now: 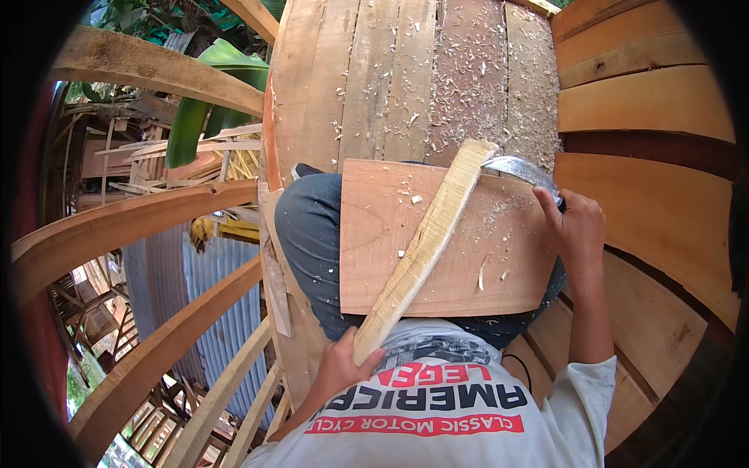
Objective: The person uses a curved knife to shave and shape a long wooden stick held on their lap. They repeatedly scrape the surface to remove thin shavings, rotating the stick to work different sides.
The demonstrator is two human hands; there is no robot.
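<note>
My left hand (pixel 345 370) is closed round the near end of a long pale wooden stick (pixel 421 253). The stick slants away from my body across a flat wooden board (pixel 370 257) resting on my lap. In my right hand (pixel 577 222) is the dark handle of a knife with a curved metal blade (pixel 521 166). The blade's tip is close to the far end of the stick, at its right side; whether it touches the wood I cannot tell. Several shavings and chips lie on the board.
A plank floor (pixel 367 86) strewn with shavings stretches ahead. Wide slats (pixel 636 101) form a wall on my right. Spaced wooden rails (pixel 156 222) run along the left, with corrugated metal sheets (pixel 222 296), a green leaf (pixel 186 129) and stacked timber beyond them.
</note>
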